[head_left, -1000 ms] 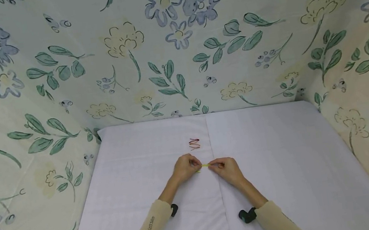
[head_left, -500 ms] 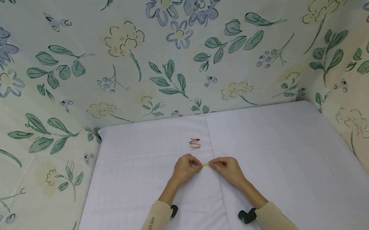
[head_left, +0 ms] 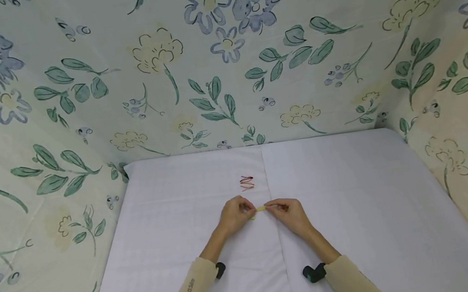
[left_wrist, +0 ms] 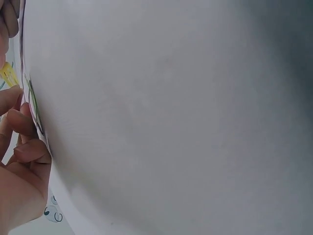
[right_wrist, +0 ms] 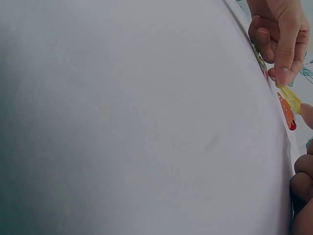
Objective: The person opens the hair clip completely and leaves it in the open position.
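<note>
Between both hands is a small yellow hair clip, held just above the white cloth. My left hand pinches its left end between thumb and fingers. The right hand pinches the other end. In the right wrist view the yellow clip is slim and tapered, with cut-outs. A yellow-green piece lies under the left fingertips, mostly hidden; green edges show beside that hand in the left wrist view. Beyond the hands, several thin red and orange clips lie in a short column.
A white cloth with a lengthwise seam covers the table. Floral curtains stand behind it and at both sides. Dark wrist cameras sit at both sleeve cuffs.
Both hands stay nearly in place, still pinching the yellow hair clip. Its visible part looks slightly turned and tilted upward at the right. The red and orange clips have not moved.
</note>
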`<state>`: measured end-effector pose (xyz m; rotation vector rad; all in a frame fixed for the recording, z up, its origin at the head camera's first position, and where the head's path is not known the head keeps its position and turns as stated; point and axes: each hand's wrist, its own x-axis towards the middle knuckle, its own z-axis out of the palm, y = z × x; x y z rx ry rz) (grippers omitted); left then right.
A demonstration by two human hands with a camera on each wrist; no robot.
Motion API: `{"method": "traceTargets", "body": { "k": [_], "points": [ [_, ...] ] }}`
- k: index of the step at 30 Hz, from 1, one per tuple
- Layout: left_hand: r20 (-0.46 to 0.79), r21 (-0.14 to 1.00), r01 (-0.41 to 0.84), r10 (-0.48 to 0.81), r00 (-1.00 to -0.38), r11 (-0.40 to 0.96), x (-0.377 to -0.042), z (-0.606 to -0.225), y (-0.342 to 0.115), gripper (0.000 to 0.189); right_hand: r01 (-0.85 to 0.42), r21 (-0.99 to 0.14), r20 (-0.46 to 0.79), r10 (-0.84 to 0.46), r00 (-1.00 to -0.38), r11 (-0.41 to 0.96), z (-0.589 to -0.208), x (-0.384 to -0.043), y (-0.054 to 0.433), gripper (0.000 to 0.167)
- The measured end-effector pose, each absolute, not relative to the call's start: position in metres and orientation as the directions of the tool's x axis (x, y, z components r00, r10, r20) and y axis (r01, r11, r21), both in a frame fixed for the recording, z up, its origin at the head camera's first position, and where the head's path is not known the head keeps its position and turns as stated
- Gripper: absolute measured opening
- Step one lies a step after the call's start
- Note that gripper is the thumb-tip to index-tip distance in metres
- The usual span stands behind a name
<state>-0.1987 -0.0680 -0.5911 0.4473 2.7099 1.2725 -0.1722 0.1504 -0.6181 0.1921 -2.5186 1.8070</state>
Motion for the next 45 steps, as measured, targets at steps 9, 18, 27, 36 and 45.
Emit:
{"method": "traceTargets", "body": {
  "k": [9,18,27,36,45],
  "points": [
    [0.104,0.780,0.265,0.300,-0.948,0.567,-0.199,-0.594,-0.069,0.004,-0.127,-0.944,0.109,-0.075,-0.991,0.303,-0.617,-0.174,0.149,0.008],
    [0.159,0.809,0.298,0.300,-0.941,0.506,-0.200,-0.595,-0.070,0.004,-0.137,-0.951,0.137,-0.019,-0.990,0.276,-0.619,-0.176,0.148,0.008],
    [0.251,0.785,0.347,0.248,-0.936,0.513,-0.200,-0.594,-0.069,0.007,-0.165,-0.953,0.168,-0.007,-0.986,0.255,-0.618,-0.177,0.143,0.009],
    [0.291,0.757,0.366,0.223,-0.930,0.541,-0.200,-0.592,-0.069,0.007,-0.242,-0.936,0.232,-0.067,-0.970,0.257,-0.603,-0.175,0.137,0.010],
    [0.298,0.767,0.374,0.226,-0.927,0.522,-0.199,-0.584,-0.078,0.004,-0.249,-0.937,0.226,-0.118,-0.967,0.244,-0.574,-0.170,0.128,0.012]
  ]
}}
